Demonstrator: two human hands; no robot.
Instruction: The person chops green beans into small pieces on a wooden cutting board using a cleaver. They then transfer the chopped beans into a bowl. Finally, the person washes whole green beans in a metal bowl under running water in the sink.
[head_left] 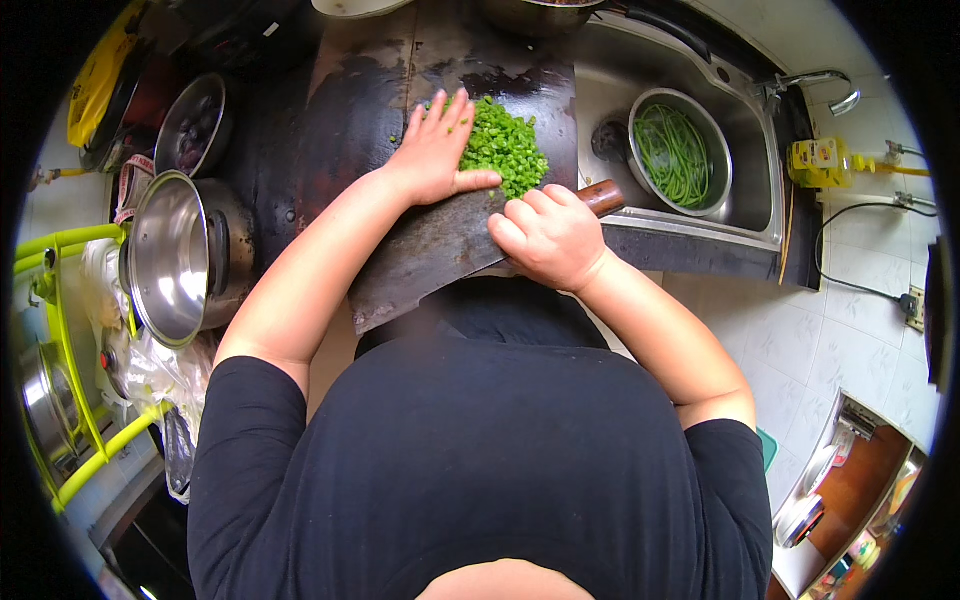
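A person's right hand (548, 236), just to the near right of a pile of chopped greens (506, 148), closes in a fist around the wooden handle of a broad cleaver (428, 252). The left hand (438, 152) is open and empty, fingers spread, its palm side down against the left edge of the pile; small green bits cling to the fingers, and the thumb points across the pile's near side. The cleaver's dark, wide blade lies along the near side of the pile and slants away from it to the near left, while the handle juts to the right.

The pile itself sits on a dark, wet-streaked table (352, 105). To its right, a steel sink (752, 130) holds a round metal bowl (719, 150) of long green stalks (672, 155). Farther right of the pile are a curved faucet (846, 101) and a bottle of yellow liquid (820, 163). Well to the left of the pile stand a two-handled steel pot (170, 255) and, just beyond it, a smaller metal bowl with dark contents. A yellow-green rack (62, 240) rises farther left of the pile, past the pot.
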